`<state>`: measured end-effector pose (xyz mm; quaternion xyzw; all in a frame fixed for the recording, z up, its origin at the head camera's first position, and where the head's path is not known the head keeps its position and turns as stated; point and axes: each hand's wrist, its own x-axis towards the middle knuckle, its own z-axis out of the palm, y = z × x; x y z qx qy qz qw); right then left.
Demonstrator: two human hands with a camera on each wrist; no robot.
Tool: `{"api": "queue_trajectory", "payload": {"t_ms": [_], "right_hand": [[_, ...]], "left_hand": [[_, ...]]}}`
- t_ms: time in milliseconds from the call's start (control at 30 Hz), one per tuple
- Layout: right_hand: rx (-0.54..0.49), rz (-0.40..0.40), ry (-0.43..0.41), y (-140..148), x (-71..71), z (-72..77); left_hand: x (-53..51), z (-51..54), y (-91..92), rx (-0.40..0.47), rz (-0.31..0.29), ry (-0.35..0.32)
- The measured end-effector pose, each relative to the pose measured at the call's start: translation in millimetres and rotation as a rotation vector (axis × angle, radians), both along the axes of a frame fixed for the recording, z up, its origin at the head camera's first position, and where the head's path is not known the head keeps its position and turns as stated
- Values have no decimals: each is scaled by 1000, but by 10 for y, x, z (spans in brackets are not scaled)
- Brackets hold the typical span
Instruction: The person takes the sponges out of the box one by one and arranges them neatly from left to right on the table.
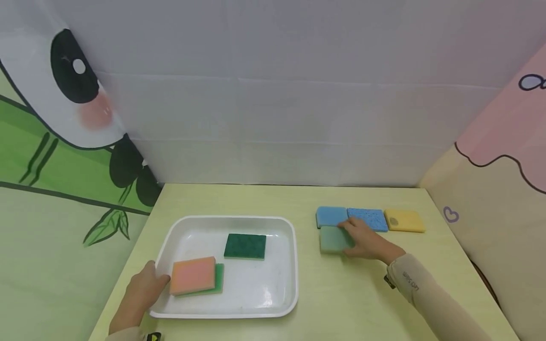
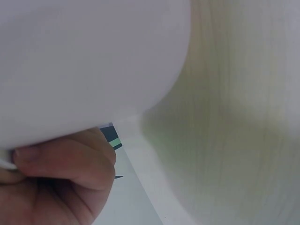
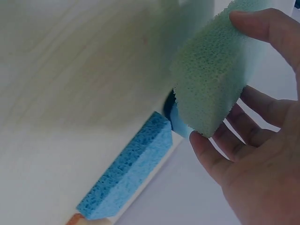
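My left hand [image 1: 145,286] grips the left rim of a white tray [image 1: 251,296]. The left wrist view shows the fingers curled at the edge beside the tray's pale side [image 2: 93,61]. Inside the tray, a pink sponge [image 1: 194,274] lies on a green sponge [image 1: 219,279], and a dark green scouring sponge [image 1: 244,246] is behind them to the right. My right hand [image 1: 368,244] pinches a light green sponge [image 1: 334,239] between thumb and fingers, just in front of a light blue sponge [image 1: 330,216]. In the right wrist view, that green sponge [image 3: 206,75] is tilted.
Right of the light blue sponge are a speckled blue sponge [image 1: 371,220] and a yellow sponge [image 1: 405,221], in a row near the back of the pale wooden table [image 1: 311,293]. A white sheet [image 1: 290,113] hangs behind; printed cloths flank both sides.
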<state>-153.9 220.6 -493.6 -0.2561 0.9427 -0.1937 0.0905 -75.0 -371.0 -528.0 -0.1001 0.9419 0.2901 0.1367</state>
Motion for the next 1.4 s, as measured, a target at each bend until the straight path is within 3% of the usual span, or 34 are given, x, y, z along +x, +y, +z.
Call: {"api": "queue_trajectory", "payload": {"t_ms": [400,867,1400], "right_hand": [[21,-30,3,-116,244,-234],[16,-36,-15,-132,246,-286],[53,-52,27,-125,292,-80]], "left_hand": [[43,10,-165,4,-39,3],[46,9,-172,4,-40,4],[36,19,-167,-5,-44,3]]}}
